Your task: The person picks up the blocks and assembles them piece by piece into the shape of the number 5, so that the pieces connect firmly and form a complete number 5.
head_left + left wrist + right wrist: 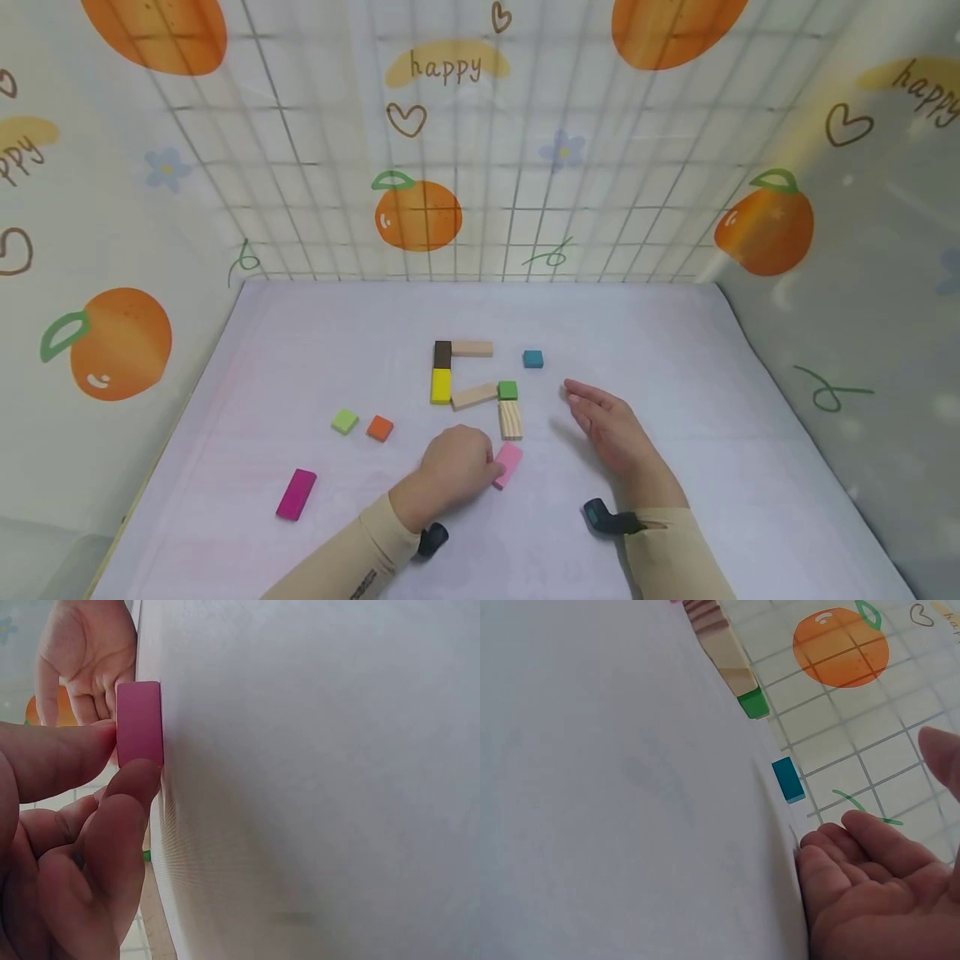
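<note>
Pinched between thumb and fingertips, the pink block sits in the left hand, lying flat on the white table just below the ridged wooden block. The left wrist view shows it close: thumb on one long side, a fingertip on the other, block down on the cloth.

Sweeping from the left edge: a magenta block lies alone near the front, then a light green square with an orange square just beside it. Next the built shape: a dark brown block stacked above a yellow block, a plain wooden bar running right from the brown one, a second wooden bar tilted off the yellow one, ending at a green square, with the ridged block under that. A teal square stands apart to the right.

Farther right, the right hand rests on its edge on the table, fingers straight and relaxed, holding nothing. No containers on this table; every block lies straight on the cloth.
</note>
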